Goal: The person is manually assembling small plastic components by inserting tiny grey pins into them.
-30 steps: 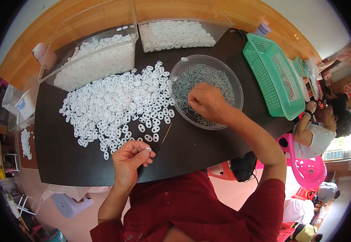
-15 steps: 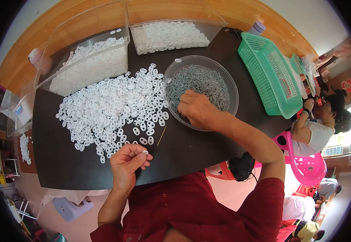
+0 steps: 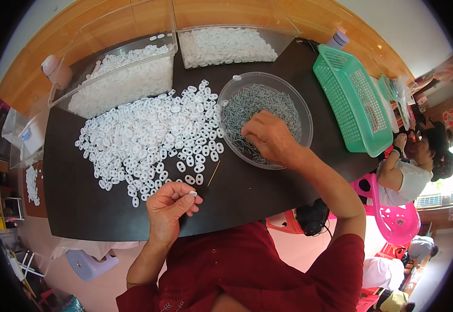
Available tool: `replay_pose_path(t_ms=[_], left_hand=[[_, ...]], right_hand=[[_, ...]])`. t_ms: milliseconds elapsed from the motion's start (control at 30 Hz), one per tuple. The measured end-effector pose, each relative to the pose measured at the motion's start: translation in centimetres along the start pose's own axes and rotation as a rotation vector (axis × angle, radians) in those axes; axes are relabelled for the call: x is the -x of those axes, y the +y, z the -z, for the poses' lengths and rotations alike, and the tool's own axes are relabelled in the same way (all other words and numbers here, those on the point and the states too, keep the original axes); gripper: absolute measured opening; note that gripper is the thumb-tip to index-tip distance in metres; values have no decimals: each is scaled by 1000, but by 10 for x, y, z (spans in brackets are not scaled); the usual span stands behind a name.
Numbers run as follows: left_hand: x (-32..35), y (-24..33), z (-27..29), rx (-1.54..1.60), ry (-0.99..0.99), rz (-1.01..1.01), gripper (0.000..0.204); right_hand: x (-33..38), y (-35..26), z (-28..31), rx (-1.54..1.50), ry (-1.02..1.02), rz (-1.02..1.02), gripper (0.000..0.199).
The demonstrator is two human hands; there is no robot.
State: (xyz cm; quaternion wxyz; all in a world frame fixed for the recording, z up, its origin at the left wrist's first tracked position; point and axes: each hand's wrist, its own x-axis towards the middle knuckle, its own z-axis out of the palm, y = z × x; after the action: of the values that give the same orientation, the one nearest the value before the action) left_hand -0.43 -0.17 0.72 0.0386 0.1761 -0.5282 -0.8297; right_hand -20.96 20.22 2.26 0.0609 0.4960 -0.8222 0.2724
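Note:
A small white plastic piece point(image 3: 193, 193) is pinched between the thumb and fingers of my left hand point(image 3: 170, 208), held above the near edge of the dark table. My right hand point(image 3: 273, 138) is over a round clear bowl point(image 3: 309, 127) of small grey screws point(image 3: 237, 112). Its fingers are drawn together near the screws, and whatever they grip is hidden. Left of the bowl spreads a large heap of white oval pieces point(image 3: 138, 138), each with two holes. A thin wooden stick point(image 3: 214, 173) lies between my left hand and the bowl.
Two clear bins point(image 3: 173, 67) point(image 3: 289, 39) with more white pieces stand at the back. A green plastic basket point(image 3: 335, 99) sits right of the bowl. A pale bottle point(image 3: 55, 70) and a purple-capped one point(image 3: 337, 39) stand behind. Another person point(image 3: 403, 171) sits at the far right.
My right hand has risen slightly and shifted right within the bowl. My left hand keeps its pinch on the white piece. The whole view has shifted a little.

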Motion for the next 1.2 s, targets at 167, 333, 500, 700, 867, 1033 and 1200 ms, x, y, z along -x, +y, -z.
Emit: replay_pose_path(t_ms=[167,333,500,700,867,1033,1200], left_hand=[[1,-2,1,-10,4,-2,6],[0,-4,-1,-16,5,7,7],[-1,-3,-2,-12,8,2,7],[-2,-4,0,8,6,2,6],[1,-4,4,8,4,3,6],[0,-4,4,-3,35,7,6],[-2,-4,0,-6,9,7,6]], right_hand=[[8,4,-9,42,-56,86,9],[1,-7,-12,109,-139,80,10],[-7,-6,-17,176,-201,150,13],[-7,-3,-13,121,-240,123,9],[-6,-6,-6,209,-153,167,9],[1,1,4,160,-114,115,12],[8,1,-2,94,-152,101,11]])
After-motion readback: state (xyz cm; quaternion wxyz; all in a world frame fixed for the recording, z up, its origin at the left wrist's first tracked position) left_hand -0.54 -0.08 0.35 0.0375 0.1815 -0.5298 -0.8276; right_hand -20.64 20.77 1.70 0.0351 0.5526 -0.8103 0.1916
